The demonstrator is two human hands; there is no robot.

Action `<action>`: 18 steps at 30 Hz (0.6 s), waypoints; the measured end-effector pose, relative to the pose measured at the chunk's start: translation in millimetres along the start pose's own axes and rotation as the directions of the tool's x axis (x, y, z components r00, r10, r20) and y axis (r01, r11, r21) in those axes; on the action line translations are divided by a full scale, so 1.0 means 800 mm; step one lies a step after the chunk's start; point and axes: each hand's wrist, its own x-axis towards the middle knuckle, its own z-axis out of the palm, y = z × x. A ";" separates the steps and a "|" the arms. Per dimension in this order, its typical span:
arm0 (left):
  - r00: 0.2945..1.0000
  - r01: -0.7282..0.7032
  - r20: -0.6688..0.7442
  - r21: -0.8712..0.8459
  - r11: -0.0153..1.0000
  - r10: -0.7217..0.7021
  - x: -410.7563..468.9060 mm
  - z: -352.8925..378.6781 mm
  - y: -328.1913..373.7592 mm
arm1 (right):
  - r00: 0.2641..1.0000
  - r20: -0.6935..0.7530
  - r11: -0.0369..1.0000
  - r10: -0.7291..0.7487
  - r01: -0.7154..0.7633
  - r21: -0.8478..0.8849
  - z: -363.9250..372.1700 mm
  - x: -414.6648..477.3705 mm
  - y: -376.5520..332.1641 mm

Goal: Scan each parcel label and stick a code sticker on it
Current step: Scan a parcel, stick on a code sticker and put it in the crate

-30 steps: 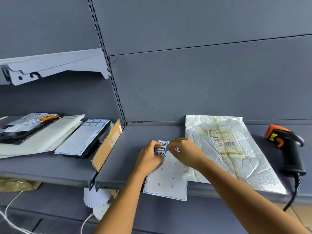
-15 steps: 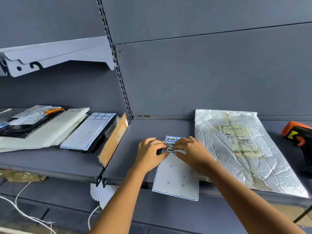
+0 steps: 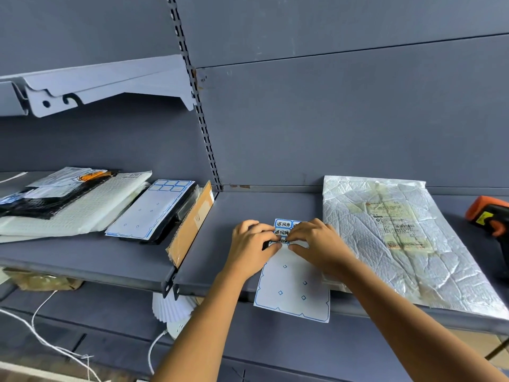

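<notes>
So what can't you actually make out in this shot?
Head view only:
The sticker sheet: some stickers are covered by the left hand and right hand; whether one is peeled is hidden.
The scanner: cut off by the right edge.
The parcel label: print too small to read.
The left parcel stack: lower parcels covered by upper ones.

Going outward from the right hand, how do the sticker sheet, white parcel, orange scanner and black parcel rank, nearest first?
1. sticker sheet, under the right hand.
2. white parcel, just right.
3. orange scanner, far right edge.
4. black parcel, far left.
</notes>
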 end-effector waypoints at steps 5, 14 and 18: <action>1.000 0.001 -0.008 -0.016 1.000 -0.001 0.002 0.001 0.000 | 0.999 -0.033 0.999 0.010 -0.011 -0.034 -0.002 0.006 -0.008; 1.000 -0.008 -0.005 -0.060 0.998 0.008 0.004 0.002 -0.002 | 0.995 -0.100 1.000 0.011 -0.009 0.015 -0.001 0.006 -0.013; 0.999 0.028 0.027 -0.090 0.996 -0.026 0.004 0.001 -0.001 | 0.993 -0.122 1.000 -0.008 0.011 0.026 0.000 0.007 -0.013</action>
